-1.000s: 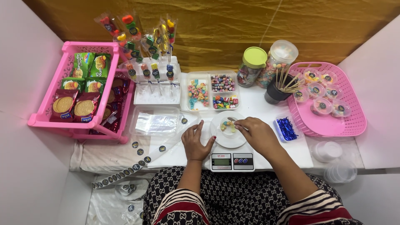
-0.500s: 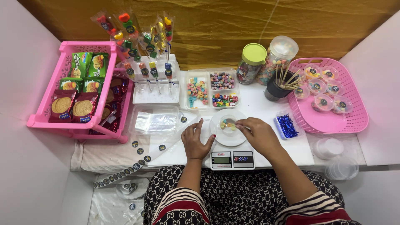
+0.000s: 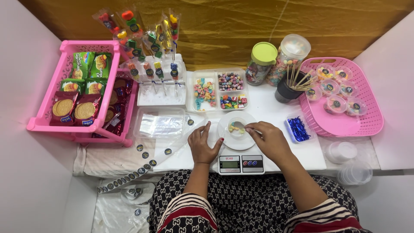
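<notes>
Station, head view: 1 digital kitchen scale (image 3: 241, 163) at the table's front edge, carrying 1 small clear cup (image 3: 236, 127) with a few coloured candies in it. Right hand (image 3: 268, 139): fingers pinched shut on a small metal spoon (image 3: 240, 124) whose bowl sits at the cup's rim. Left hand (image 3: 205, 146): fingers spread and open, resting flat on the table just left of the scale, gripping nothing. Behind the scale: 1 divided clear tray of mixed candies (image 3: 220, 91). Further right: 1 green-lidded jar (image 3: 259, 63), 1 dark cup of wooden sticks (image 3: 290, 88), 1 pink basket (image 3: 366, 125) holding filled, stickered cups. Left: 1 pink rack of biscuit packs (image 3: 73, 92). Handling note, as a judgement: tip the spoon slowly over the cup's centre, add pieces singly, and keep both hands' weight off the platform so the reading stays true.
</notes>
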